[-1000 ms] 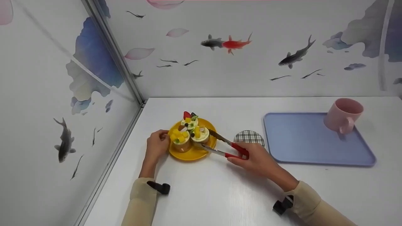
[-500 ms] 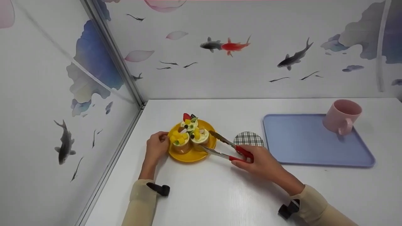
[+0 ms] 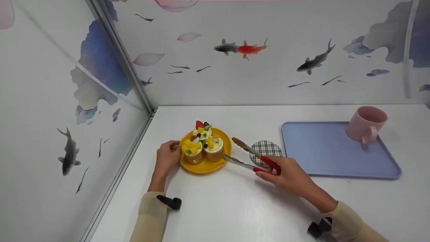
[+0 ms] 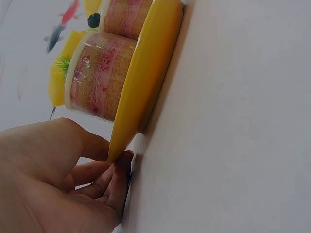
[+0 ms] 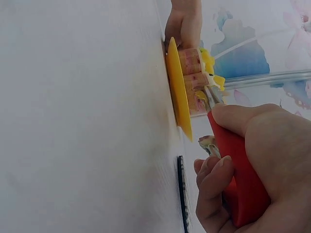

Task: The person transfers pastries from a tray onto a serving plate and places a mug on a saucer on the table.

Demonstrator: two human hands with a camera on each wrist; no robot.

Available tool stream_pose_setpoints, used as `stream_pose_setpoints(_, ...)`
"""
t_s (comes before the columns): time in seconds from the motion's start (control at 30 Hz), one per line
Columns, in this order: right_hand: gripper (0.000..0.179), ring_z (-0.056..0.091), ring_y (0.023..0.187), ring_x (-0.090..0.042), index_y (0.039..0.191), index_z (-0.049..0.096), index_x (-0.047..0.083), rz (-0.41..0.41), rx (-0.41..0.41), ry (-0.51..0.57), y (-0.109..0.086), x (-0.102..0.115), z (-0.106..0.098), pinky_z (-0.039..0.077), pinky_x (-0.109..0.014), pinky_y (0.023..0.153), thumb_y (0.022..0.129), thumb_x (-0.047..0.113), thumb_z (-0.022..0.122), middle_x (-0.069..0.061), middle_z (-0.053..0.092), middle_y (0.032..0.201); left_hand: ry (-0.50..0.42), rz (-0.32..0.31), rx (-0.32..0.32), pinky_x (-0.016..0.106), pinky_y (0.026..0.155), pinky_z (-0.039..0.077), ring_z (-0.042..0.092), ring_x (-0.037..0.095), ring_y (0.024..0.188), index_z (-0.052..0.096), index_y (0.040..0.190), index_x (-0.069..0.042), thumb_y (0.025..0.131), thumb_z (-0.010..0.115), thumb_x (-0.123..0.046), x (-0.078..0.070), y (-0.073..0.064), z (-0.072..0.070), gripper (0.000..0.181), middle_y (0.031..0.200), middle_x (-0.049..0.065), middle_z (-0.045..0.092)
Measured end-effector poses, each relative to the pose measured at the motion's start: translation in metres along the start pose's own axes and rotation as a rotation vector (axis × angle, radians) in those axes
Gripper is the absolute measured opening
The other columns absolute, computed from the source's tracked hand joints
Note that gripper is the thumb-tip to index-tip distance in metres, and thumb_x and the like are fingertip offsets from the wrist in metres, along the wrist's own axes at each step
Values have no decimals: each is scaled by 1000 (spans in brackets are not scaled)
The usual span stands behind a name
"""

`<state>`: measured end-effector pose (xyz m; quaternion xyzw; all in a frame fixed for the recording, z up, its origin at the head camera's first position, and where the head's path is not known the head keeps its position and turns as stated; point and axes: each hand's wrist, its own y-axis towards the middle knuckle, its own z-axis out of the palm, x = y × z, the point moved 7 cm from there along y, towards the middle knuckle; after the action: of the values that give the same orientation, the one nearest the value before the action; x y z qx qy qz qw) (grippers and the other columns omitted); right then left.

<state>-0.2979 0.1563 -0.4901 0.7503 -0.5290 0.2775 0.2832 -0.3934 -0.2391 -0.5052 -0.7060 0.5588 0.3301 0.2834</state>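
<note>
A yellow plate [image 3: 204, 168] carries three small round cakes topped with cream and fruit. The front left cake [image 3: 194, 156] bears yellow fruit cubes, the right one [image 3: 214, 152] stands beside it, and the back one [image 3: 202, 133] has a strawberry. My left hand [image 3: 168, 155] pinches the plate's left rim; in the left wrist view the thumb lies above the rim and fingers below. With my right hand [image 3: 291, 176] I hold red-handled metal tongs [image 3: 249, 164]. Their arms are spread with nothing between them, and the tips stand just right of the plate.
A round plaid coaster [image 3: 265, 149] lies behind the tongs. Farther right is a blue-purple tray [image 3: 331, 151], with a pink mug [image 3: 365, 123] at its back right corner. A silver-framed wall [image 3: 134, 67] bounds the table's left side.
My right hand has drawn the tongs to the right, away from around the right cake and off the plate. The left hand and cakes have stayed in place.
</note>
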Motion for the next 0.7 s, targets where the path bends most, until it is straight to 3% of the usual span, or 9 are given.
stream_pose_setpoints(0.33, 54, 41, 51, -7, 121, 67, 23, 33, 5, 16, -6, -2, -7, 32, -20, 42, 81, 57, 76, 9, 63, 75, 14, -9, 0, 27, 79, 55, 62, 21, 97, 66, 128, -10, 100, 56, -19, 0, 0, 0, 31, 114, 10, 67)
stream_pose_setpoints(0.7, 59, 45, 52, -9, 125, 66, 20, 25, -29, 0, -17, -15, -20, 38, -23, 42, 81, 60, 74, 8, 61, 73, 9, -5, 9, 29, 81, 55, 61, 21, 98, 66, 128, -10, 100, 56, -19, -1, -1, 0, 31, 113, 9, 67)
